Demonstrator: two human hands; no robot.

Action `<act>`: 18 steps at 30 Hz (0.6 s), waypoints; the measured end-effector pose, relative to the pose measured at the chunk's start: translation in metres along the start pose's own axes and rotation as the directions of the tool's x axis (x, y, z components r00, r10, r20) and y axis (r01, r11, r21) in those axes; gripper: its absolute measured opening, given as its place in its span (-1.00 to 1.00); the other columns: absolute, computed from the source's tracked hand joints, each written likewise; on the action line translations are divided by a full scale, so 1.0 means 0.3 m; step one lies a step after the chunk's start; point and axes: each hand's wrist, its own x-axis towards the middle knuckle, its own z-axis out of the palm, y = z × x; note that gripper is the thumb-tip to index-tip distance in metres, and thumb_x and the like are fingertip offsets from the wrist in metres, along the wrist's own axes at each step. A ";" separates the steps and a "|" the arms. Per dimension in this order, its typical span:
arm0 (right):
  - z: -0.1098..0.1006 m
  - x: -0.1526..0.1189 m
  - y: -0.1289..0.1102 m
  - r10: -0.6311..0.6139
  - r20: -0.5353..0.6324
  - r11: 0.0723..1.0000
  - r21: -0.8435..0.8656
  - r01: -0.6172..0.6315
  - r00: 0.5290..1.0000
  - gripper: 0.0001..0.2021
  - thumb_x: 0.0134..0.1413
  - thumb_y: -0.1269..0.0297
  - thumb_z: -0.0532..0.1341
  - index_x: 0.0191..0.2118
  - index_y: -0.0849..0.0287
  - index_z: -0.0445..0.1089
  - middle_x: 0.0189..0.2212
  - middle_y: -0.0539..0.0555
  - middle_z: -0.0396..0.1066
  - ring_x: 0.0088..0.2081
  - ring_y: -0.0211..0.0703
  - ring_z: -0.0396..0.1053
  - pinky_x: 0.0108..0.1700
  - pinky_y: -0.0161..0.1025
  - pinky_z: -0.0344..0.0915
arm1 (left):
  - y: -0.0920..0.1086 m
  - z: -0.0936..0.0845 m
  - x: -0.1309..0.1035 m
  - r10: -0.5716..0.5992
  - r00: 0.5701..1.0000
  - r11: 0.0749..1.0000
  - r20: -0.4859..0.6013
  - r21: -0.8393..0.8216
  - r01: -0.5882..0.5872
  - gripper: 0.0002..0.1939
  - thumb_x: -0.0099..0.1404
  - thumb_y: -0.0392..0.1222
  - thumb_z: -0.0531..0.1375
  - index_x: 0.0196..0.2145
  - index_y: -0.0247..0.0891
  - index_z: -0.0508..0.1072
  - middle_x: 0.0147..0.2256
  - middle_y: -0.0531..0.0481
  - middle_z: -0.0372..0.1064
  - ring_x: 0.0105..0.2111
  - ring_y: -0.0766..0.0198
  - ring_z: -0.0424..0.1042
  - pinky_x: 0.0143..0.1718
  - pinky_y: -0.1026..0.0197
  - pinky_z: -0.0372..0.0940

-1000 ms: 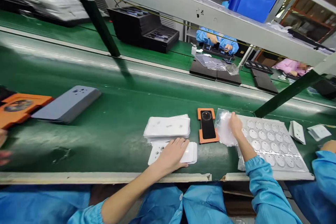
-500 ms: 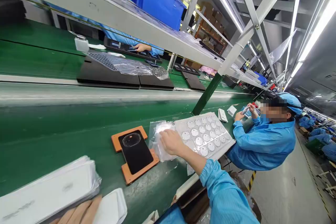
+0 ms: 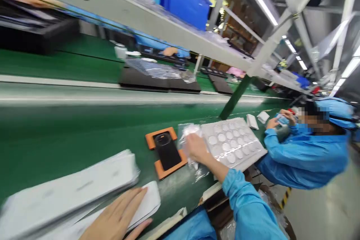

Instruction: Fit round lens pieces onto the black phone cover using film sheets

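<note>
My left hand [image 3: 118, 210] lies with stretched fingers over a white, round-cornered flat piece [image 3: 147, 202], the thumb apart near its edge. Beside it a stack of long white flat pieces [image 3: 75, 187] rests on the green bench. Farther right, my right hand [image 3: 195, 146] has its fingers bent down on a clear plastic bag [image 3: 201, 172] with something white in it; motion blurs the fingertips. Between the hands sits a black phone-shaped panel [image 3: 168, 153] with a round camera ring, in an orange fixture [image 3: 163, 172]. Right of the bag lies a sheet of round clear stickers [image 3: 233, 142].
A green post [image 3: 234, 97] rises behind the sticker sheet. At right a co-worker in a blue smock [image 3: 306, 153] handles a small item. Across the divider lie dark trays [image 3: 160, 82] and a perforated sheet. A shelf with a blue bin [image 3: 184, 0] hangs above.
The view has swung left, so the bench items appear farther right. More of my left hand shows, spread over the white piece. My right hand stays at the plastic bag.
</note>
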 end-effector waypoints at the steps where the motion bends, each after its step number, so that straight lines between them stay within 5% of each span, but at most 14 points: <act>1: -0.007 -0.006 -0.005 -0.004 -0.002 0.999 0.044 0.004 1.000 -0.82 0.31 0.32 0.05 -0.06 0.19 0.32 -0.10 0.18 0.39 -0.03 -0.04 0.30 0.06 -0.12 0.25 | 0.032 -0.064 0.018 0.034 0.999 0.999 0.024 0.021 -0.034 -0.42 0.27 0.05 0.19 0.24 0.21 0.21 0.00 -0.06 0.48 -0.08 -0.13 0.52 -0.09 -0.16 0.46; 4: -0.015 -0.001 0.018 0.016 -0.057 0.980 0.198 -0.005 0.998 -0.69 0.34 0.37 -0.11 -0.01 0.25 0.32 -0.06 0.28 0.39 0.02 0.00 0.29 0.13 -0.01 0.21 | 0.086 -0.246 0.094 -0.075 0.991 0.995 0.107 0.069 0.068 -0.57 0.39 -0.04 0.12 0.18 -0.07 0.34 0.05 -0.11 0.43 0.03 0.05 0.46 0.08 0.06 0.38; 8: -0.002 0.028 0.040 0.080 -0.161 0.933 0.360 -0.017 0.984 -0.62 0.34 0.30 -0.16 0.06 0.26 0.29 0.03 0.34 0.35 0.10 0.08 0.27 0.17 0.07 0.19 | 0.027 -0.374 0.164 -0.312 0.932 0.936 0.182 0.228 0.269 -0.43 0.35 0.02 0.17 0.24 -0.22 0.23 0.19 -0.22 0.27 0.19 -0.03 0.28 0.21 -0.06 0.24; 13: -0.035 -0.057 -0.186 0.003 -0.193 0.827 0.552 0.107 0.981 -0.71 0.31 0.16 -0.01 -0.07 0.15 0.39 -0.10 0.22 0.48 -0.05 0.02 0.40 0.03 -0.07 0.28 | -0.068 -0.341 0.208 -0.389 0.818 0.904 0.424 0.347 0.250 -0.17 0.16 -0.06 0.33 0.30 -0.27 0.10 0.32 -0.30 0.08 0.34 -0.15 0.01 0.30 -0.14 0.01; 16: -0.031 -0.074 -0.375 -0.081 0.082 0.749 0.663 0.006 0.993 -0.78 0.26 0.12 0.11 -0.24 0.11 0.42 -0.30 0.12 0.52 -0.24 -0.06 0.45 -0.17 -0.20 0.29 | -0.084 -0.294 0.238 -0.395 0.780 0.902 0.485 0.366 0.229 -0.13 0.14 -0.09 0.34 0.31 -0.29 0.08 0.31 -0.32 0.07 0.31 -0.15 0.06 0.29 -0.17 -0.01; 18: -0.018 -0.056 -0.456 -0.050 0.252 0.705 0.694 -0.145 0.966 -0.77 0.22 0.12 0.16 -0.40 0.11 0.39 -0.43 0.07 0.50 -0.34 -0.11 0.45 -0.27 -0.27 0.25 | -0.086 -0.276 0.247 -0.381 0.795 0.909 0.472 0.350 0.228 -0.16 0.16 -0.11 0.32 0.31 -0.29 0.08 0.30 -0.31 0.11 0.28 -0.12 0.13 0.27 -0.14 0.03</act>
